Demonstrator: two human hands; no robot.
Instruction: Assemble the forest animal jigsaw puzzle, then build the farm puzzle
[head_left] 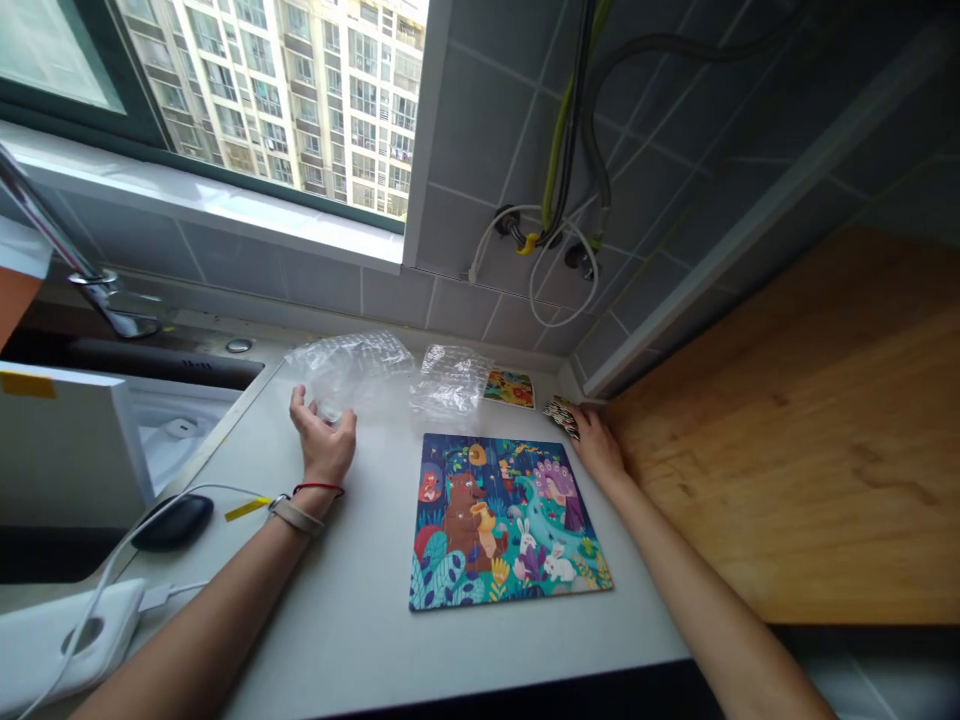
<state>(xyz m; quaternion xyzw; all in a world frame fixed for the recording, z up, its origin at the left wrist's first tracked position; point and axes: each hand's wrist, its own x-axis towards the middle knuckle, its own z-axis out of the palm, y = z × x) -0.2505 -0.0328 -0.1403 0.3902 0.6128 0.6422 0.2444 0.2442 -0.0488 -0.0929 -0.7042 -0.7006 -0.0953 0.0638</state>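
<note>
Jigsaw board [502, 520] with forest animals lies flat near the middle of the white desk [360, 640], straight in front of the person, probably so both hands can reach it easily. The left hand [322, 445] rests beside the board with its fingers half curled. It is not clenched and seems released, with the fingertips just at the edge of a clear plastic wrapper [349, 368]. A second clear plastic wrapper [450, 380] lies further right, and both seem kept at the back so they do not cover the board. The right hand [598, 447] reaches to the far corner, and its fingers lie on a small patterned stack [561, 416]. I cannot tell if this hand grasps the stack firmly or only touches it. The stack sits near the wall, which perhaps stops it from sliding away. A small picture card [510, 388] lies beside it, behind the board. On the left side, a black oval object [172, 522] and a white power bank [67, 640] stay apart from this work.
</note>
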